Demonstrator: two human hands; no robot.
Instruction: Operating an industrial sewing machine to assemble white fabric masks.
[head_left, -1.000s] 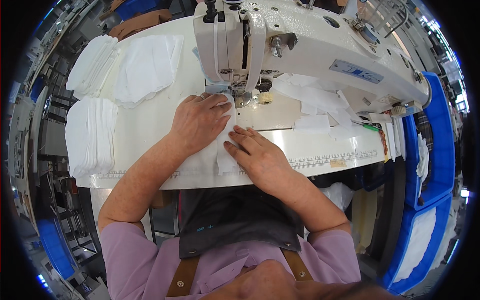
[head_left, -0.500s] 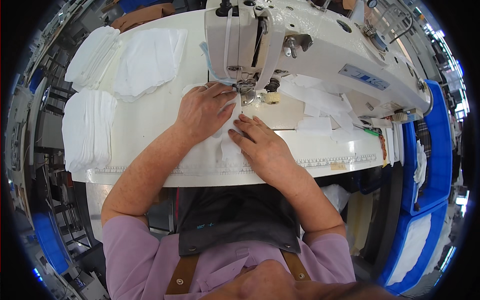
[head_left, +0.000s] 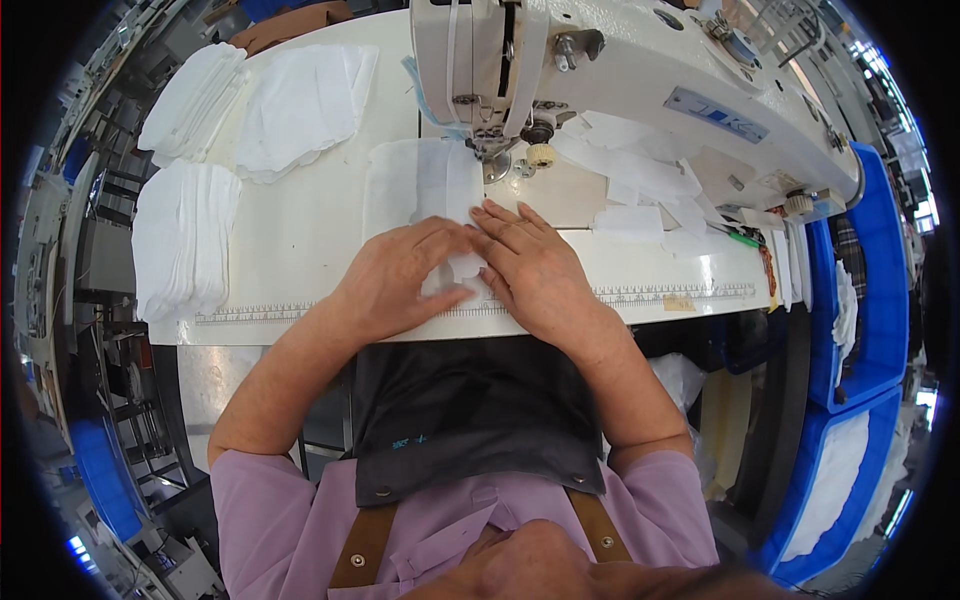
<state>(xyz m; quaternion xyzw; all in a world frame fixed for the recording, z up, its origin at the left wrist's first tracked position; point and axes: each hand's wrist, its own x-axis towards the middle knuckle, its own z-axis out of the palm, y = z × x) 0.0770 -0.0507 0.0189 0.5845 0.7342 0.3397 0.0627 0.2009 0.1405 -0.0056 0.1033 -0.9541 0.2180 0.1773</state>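
A thin white fabric piece (head_left: 408, 188) lies flat on the sewing table, its far right edge at the presser foot (head_left: 494, 165) of a white sewing machine (head_left: 640, 95). My left hand (head_left: 400, 275) rests over its near part, fingers curved and the thumb held apart, slightly blurred. Close beside it, my right hand (head_left: 535, 265) lies with stretched fingers along the fabric's right edge. The fingertips of both hands almost meet, just in front of the presser foot. A near end of the fabric shows between the hands; the rest of that part is hidden under them.
Stacks of white fabric pieces (head_left: 185, 240) sit on the left of the table. White scraps (head_left: 640, 180) lie under the machine arm, near a green-handled tool (head_left: 743, 240). A ruler strip (head_left: 260, 312) runs along the front edge. Blue bins (head_left: 880, 370) stand at the right.
My left hand has drawn back from beside the presser foot toward me, uncovering the fabric's far part. My right hand has shifted slightly. The view has tilted a little.
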